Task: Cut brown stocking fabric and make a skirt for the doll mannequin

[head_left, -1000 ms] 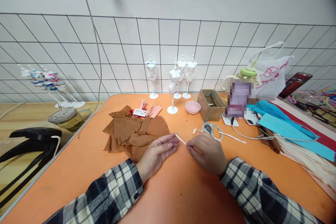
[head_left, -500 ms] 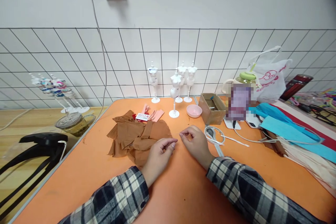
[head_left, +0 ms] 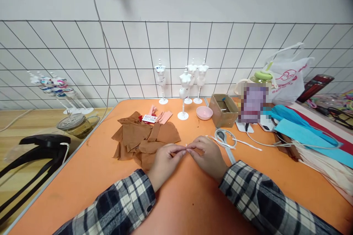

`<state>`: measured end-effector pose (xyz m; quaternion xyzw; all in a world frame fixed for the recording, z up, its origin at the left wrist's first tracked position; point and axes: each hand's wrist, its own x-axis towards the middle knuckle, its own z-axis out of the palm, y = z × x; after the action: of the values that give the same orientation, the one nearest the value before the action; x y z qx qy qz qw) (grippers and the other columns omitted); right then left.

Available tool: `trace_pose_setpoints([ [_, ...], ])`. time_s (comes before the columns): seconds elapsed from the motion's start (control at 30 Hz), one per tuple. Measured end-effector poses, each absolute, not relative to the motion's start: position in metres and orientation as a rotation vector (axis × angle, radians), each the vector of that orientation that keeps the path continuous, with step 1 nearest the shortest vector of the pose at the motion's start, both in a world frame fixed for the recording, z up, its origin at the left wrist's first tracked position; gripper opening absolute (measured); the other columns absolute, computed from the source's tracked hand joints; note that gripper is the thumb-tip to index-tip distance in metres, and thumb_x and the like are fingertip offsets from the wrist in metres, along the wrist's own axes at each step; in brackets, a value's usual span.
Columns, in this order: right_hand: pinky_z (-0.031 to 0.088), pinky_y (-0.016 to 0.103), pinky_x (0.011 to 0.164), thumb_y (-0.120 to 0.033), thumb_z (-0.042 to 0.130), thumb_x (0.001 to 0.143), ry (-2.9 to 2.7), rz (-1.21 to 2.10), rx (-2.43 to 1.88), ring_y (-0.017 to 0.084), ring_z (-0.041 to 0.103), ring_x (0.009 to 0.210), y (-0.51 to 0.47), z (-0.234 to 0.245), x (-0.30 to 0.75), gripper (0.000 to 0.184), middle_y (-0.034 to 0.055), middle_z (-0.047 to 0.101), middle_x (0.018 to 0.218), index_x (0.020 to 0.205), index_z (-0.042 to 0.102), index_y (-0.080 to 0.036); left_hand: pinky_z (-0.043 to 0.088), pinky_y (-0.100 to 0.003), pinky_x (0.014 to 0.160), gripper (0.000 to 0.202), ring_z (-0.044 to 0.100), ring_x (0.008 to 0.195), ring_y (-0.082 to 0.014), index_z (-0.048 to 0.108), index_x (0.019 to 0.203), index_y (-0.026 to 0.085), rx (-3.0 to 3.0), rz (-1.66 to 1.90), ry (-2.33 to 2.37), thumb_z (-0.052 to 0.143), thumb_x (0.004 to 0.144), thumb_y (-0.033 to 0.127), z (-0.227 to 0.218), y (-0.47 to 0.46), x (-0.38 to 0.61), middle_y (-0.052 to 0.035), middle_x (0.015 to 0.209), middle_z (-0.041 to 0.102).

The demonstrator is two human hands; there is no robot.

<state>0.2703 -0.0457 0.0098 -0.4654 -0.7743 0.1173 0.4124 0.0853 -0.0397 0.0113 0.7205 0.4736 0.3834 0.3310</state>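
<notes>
Meeting after being apart, left hand (head_left: 166, 161) and right hand (head_left: 209, 157) pinch tip to tip, apparently both gripping one small white strip (head_left: 186, 145) beside brown fabric (head_left: 136, 136).

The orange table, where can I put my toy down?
The orange table looks bare between the navy-checked sleeves, except a dark speck, and from the crumpled brown fabric to the table's left edge. It's crowded from the open brown cardboard box rightward to the flat light-blue sheet.

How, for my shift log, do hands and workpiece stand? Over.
Left hand, right hand: pinched, tips together. Small white piece barely showing between. Brown fabric close behind left hand, coiled white cord beyond right.
</notes>
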Motion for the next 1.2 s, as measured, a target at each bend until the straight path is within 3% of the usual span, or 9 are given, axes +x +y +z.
trace_pose_setpoints([
  [0.23,0.043,0.027,0.068,-0.022,0.059,0.09,-1.956,0.45,-1.046,0.013,0.058,0.076,-0.0456,0.0081,0.2697,0.018,0.001,0.065,0.082,0.099,0.074,-0.027,0.051,-0.027,0.069,0.016,0.069,0.074,-0.0202,0.078,0.082,0.017,1.569,1.037,1.203,0.068,0.076,0.028,0.0153,-0.0364,0.0844,-0.0066,0.081,0.077],
  [0.53,0.044,0.028,0.071,-0.017,0.057,0.09,-2.082,0.173,-0.987,0.015,0.059,0.081,-0.0517,0.0132,0.2696,0.021,0.0029,0.067,0.088,0.101,0.072,-0.025,0.049,-0.024,0.065,0.014,0.066,0.069,-0.0171,0.076,0.075,0.016,1.438,0.983,1.105,0.066,0.073,0.025,0.0188,-0.0362,0.0851,-0.0049,0.073,0.075],
  [0.93,0.044,0.025,0.066,-0.015,0.056,0.089,-2.048,0.188,-1.034,0.014,0.059,0.075,-0.0463,0.007,0.2738,0.023,0.0027,0.066,0.083,0.103,0.072,-0.024,0.05,-0.024,0.063,0.031,0.065,0.072,-0.0176,0.078,0.091,0.014,1.246,0.898,1.07,0.073,0.073,0.038,0.0144,-0.038,0.084,-0.0073,0.077,0.075],
  [1.2,0.044,0.026,0.068,-0.016,0.054,0.091,-2.142,0.064,-0.981,0.014,0.06,0.077,-0.0518,0.0115,0.2725,0.022,0.0033,0.067,0.087,0.105,0.071,-0.021,0.05,-0.024,0.062,0.026,0.064,0.067,-0.0166,0.077,0.077,0.014,1.282,0.94,1.104,0.072,0.071,0.039,0.0184,-0.0367,0.0838,-0.0063,0.071,0.073],
])
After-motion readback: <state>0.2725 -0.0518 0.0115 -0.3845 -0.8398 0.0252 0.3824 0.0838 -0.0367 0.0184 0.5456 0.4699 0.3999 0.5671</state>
